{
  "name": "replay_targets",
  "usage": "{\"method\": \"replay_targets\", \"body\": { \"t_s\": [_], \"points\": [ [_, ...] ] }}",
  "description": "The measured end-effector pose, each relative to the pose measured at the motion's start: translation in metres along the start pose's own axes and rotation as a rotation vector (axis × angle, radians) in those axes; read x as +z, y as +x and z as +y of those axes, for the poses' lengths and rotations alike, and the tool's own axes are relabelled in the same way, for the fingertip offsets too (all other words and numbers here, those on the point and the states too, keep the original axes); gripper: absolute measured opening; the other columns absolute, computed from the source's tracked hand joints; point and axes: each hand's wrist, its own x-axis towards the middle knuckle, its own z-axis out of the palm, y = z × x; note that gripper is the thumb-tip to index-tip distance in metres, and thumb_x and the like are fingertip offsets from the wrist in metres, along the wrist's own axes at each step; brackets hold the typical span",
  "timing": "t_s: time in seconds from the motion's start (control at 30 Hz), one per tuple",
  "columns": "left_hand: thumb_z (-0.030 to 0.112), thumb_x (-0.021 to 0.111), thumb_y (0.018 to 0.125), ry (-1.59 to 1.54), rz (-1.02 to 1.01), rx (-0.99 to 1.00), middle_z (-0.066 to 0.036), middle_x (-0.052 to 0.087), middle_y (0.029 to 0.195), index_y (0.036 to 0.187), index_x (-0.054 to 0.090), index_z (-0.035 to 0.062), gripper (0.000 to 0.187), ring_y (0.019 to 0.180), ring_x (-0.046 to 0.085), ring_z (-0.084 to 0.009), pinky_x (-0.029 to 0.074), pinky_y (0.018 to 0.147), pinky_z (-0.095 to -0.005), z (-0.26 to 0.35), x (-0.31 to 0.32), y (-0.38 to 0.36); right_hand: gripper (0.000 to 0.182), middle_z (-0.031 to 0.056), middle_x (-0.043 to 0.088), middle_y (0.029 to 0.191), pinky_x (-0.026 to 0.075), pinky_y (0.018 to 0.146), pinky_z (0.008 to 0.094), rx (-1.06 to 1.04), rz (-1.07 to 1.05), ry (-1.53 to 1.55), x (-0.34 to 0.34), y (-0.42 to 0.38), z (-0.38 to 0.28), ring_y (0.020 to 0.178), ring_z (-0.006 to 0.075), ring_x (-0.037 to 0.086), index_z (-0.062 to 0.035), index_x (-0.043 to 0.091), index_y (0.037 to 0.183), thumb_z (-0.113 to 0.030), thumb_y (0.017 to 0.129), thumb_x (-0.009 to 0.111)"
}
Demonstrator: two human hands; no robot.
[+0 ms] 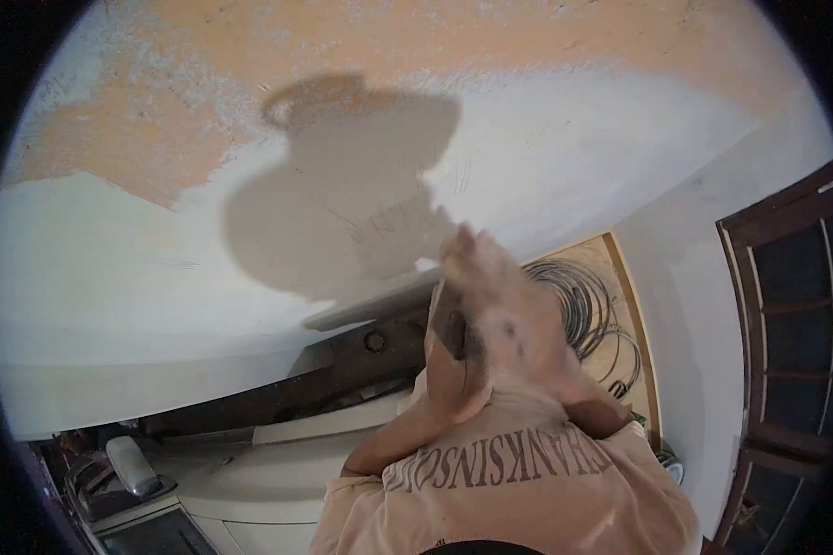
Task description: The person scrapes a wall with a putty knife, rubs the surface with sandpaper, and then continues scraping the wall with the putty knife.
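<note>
Both hands are raised close together in front of the chest, between the pale shirt (518, 462) and the wall (157, 277). My left hand (452, 314) is on the left side of the pair, with a dark patch on it that I cannot identify. Beside and partly across it is my right hand (523, 310), strongly smeared by motion. Their fingers point up toward the wall and blur into one another. No held object can be made out. A large shadow (342, 185) falls on the wall ahead.
A coil of dark cable (574, 296) lies on a wood-edged board (640, 342) to the right. Further right is a dark-framed door or window (754, 370). At the lower left stands a pale vehicle (259, 486) with a side mirror (133, 465). Peach patches mark the upper wall.
</note>
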Motion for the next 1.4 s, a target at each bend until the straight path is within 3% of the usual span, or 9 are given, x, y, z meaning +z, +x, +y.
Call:
{"method": "replay_targets", "body": {
  "t_s": [0.07,0.13,0.4,0.73,0.87,1.03,1.1,1.2,1.4],
  "points": [
    [0.009,0.043,0.088,0.177,0.046,0.114,-0.016,0.046,0.115,0.122,0.034,-0.0039,0.038,0.106,0.047,-0.0235,0.037,0.087,-0.0318,-0.03,0.008,-0.013,0.035,0.0132,0.051,0.12,0.027,0.102,0.0412,-0.303,-0.044,0.028,-0.007,0.014,-0.017,0.118,0.0286,0.042,-0.0032,0.053,0.115,-0.005,0.08,0.05],
    [0.009,0.042,0.088,-0.027,0.028,-0.059,-0.014,0.049,0.11,0.12,0.036,-0.0031,0.034,0.101,0.049,-0.0222,0.038,0.085,-0.0317,-0.012,0.001,-0.008,0.039,0.0107,0.046,0.126,0.027,0.102,0.0409,-0.17,0.004,-0.018,-0.006,0.016,0.006,0.121,0.0273,0.039,-0.0055,0.049,0.12,-0.007,0.08,0.05],
    [0.007,0.05,0.083,-0.028,0.081,0.219,-0.011,0.054,0.098,0.109,0.046,0.0007,0.027,0.09,0.054,-0.0218,0.041,0.077,-0.0312,-0.005,-0.007,-0.001,0.039,0.0077,0.048,0.125,0.023,0.104,0.0446,-0.112,0.018,0.013,-0.003,0.019,0.016,0.121,0.0271,0.039,-0.0091,0.05,0.12,-0.016,0.082,0.05],
    [0.009,0.047,0.086,-0.229,0.133,-0.339,-0.013,0.054,0.101,0.112,0.043,-0.0035,0.029,0.092,0.054,-0.0222,0.042,0.077,-0.0281,0.013,-0.002,-0.003,0.044,0.0065,0.05,0.123,0.026,0.103,0.0434,-0.31,-0.076,0.003,-0.002,0.014,0.006,0.12,0.0244,0.041,-0.0105,0.051,0.118,-0.014,0.075,0.057],
    [0.01,0.047,0.087,0.202,0.114,0.032,-0.014,0.056,0.101,0.111,0.044,-0.0042,0.028,0.094,0.055,-0.023,0.043,0.076,-0.0286,0.001,-0.003,0.0,0.031,0.0062,0.054,0.117,0.024,0.104,0.0444,-0.293,-0.023,0.012,-0.007,0.024,0.007,0.118,0.0236,0.043,-0.0089,0.058,0.109,-0.01,0.077,0.056],
    [0.018,0.053,0.085,-0.229,0.157,-0.33,-0.01,0.053,0.093,0.106,0.045,-0.0022,0.03,0.085,0.052,-0.0166,0.042,0.073,-0.0279,0.018,0.001,0.005,0.024,0.0044,0.057,0.114,0.023,0.105,0.0444,-0.181,0.023,-0.007,-0.01,0.025,0.013,0.116,0.0216,0.045,-0.0099,0.062,0.103,-0.01,0.08,0.054],
    [0.017,0.051,0.086,-0.224,0.128,0.055,-0.009,0.052,0.096,0.107,0.043,-0.0016,0.029,0.086,0.052,-0.0163,0.042,0.072,-0.0284,-0.015,0.003,-0.002,0.025,0.0045,0.057,0.114,0.023,0.105,0.0441,-0.288,-0.016,0.039,-0.005,0.022,-0.003,0.116,0.0216,0.045,-0.0106,0.061,0.104,-0.011,0.08,0.054],
    [0.011,0.05,0.086,-0.224,0.046,-0.278,-0.009,0.047,0.11,0.115,0.038,0.0006,0.032,0.095,0.049,-0.0152,0.042,0.074,-0.028,0.005,-0.003,0.001,0.042,0.0061,0.051,0.121,0.031,0.101,0.0397,-0.232,-0.071,-0.08,-0.014,0.019,0.02,0.117,0.0214,0.044,-0.0095,0.053,0.115,-0.014,0.074,0.057],
    [0.005,0.049,0.084,-0.237,0.162,-0.17,-0.008,0.053,0.097,0.109,0.045,0.0003,0.026,0.086,0.054,-0.0146,0.043,0.072,-0.0252,-0.001,0.008,-0.002,0.046,0.0089,0.048,0.124,0.035,0.099,0.0389,-0.203,-0.141,-0.193,-0.016,0.022,0.012,0.113,0.0234,0.047,-0.0063,0.052,0.116,-0.012,0.07,0.059]
  ]
}}
